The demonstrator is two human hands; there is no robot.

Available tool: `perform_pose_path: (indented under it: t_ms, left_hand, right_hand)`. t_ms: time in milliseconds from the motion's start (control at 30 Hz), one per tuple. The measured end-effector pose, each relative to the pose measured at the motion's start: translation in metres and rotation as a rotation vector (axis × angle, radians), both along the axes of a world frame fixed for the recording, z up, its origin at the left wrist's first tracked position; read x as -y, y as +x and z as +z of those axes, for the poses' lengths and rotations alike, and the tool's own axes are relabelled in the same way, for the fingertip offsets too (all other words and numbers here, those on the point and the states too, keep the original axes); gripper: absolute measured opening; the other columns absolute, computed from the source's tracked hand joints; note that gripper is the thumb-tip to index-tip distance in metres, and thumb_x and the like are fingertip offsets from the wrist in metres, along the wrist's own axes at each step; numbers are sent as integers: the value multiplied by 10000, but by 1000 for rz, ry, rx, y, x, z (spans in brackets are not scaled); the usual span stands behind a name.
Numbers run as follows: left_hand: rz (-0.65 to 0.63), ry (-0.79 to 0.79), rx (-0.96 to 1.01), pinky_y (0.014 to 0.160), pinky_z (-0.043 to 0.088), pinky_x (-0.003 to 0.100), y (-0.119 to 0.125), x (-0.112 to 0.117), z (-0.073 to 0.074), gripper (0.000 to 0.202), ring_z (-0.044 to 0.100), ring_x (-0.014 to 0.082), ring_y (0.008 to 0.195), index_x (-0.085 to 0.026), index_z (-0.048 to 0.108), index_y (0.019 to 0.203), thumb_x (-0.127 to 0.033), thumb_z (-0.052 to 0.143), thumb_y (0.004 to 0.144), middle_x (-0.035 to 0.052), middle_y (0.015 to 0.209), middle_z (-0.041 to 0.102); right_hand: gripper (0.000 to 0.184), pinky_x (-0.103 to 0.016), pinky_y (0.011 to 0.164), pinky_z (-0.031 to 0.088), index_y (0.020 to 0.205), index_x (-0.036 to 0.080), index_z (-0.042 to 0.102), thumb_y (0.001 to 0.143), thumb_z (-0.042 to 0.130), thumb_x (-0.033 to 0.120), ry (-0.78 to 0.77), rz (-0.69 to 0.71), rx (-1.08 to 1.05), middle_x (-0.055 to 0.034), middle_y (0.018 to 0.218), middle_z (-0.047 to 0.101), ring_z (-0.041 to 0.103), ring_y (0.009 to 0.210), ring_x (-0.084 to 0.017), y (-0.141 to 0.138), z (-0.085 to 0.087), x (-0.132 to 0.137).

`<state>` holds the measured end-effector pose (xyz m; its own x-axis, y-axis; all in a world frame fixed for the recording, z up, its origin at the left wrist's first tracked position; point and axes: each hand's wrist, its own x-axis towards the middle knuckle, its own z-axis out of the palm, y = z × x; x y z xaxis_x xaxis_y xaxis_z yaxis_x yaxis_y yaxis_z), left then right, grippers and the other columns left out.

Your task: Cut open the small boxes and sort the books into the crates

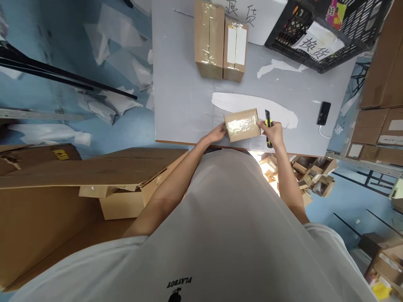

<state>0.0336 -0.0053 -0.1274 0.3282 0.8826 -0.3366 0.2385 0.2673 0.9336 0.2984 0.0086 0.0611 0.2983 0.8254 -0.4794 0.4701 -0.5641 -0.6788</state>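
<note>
A small brown cardboard box (242,125), its top covered with shiny clear tape, is held over the table's near edge. My left hand (218,133) is closed on the left end of this box, its fingers partly hidden. Closed around a yellow and black box cutter (268,126) is my right hand (273,133), whose thumb and fingertips also touch the box's right end. The cutter points away from me; whether its blade is out cannot be made out. Beyond the box, a long white paper strip (252,100) lies flat on the grey table (179,105).
Two taped cartons (209,42) stand at the back of the table beside a white box (264,21) with handwriting. A black plastic crate (352,42) sits back right, a phone (323,113) with a cable at right. A large open carton (47,226) is at my left.
</note>
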Motion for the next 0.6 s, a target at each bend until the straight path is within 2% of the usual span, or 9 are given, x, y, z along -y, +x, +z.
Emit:
perform_pose_path:
  t_ms: [100,200,300,400,500,600]
  left_hand:
    - [20,-129,26,1092,662,537,-14,1,11,572,795,329,1205,-150,742,1430,-501,699,981,202,1368,815]
    - [99,-125,69,1050,685,485,-26,-3,33,605,775,320,1279,-187,696,1530,-567,655,1061,182,1497,758]
    - [92,-48,71,1076,672,454,-25,-8,59,562,782,310,1248,-202,772,1435,-629,598,1114,138,1427,798]
    - [90,32,9,1074,660,417,-17,-15,79,494,800,299,1165,-191,838,1331,-586,691,1074,123,1366,833]
    - [91,34,-21,1037,668,408,-12,-22,87,455,818,295,1095,-178,859,1335,-497,757,1027,129,1340,850]
    - [61,30,-11,1072,661,433,-15,-29,86,429,825,322,1115,-179,890,1298,-471,787,1000,120,1309,869]
  right_hand:
    - [560,-299,671,601,955,155,812,891,851,711,-2,39,105,-17,750,749,705,678,-192,-1,-5,10]
    - [495,-336,783,610,986,183,770,1022,746,675,-29,94,268,-33,737,746,756,720,-233,-6,-2,21]
    - [442,-351,816,602,1138,215,688,1139,583,644,-104,95,337,-29,733,738,780,699,-254,-15,10,32]
    - [413,-349,776,596,1330,232,553,1201,412,598,-159,101,291,-33,771,766,787,706,-270,-30,22,49]
    - [337,-364,774,597,1401,237,464,1203,374,494,-226,216,290,-59,866,809,790,761,-292,-52,31,67]
    - [275,-389,830,602,1395,243,486,1166,428,385,-241,373,306,-103,1009,842,803,882,-320,-76,31,79]
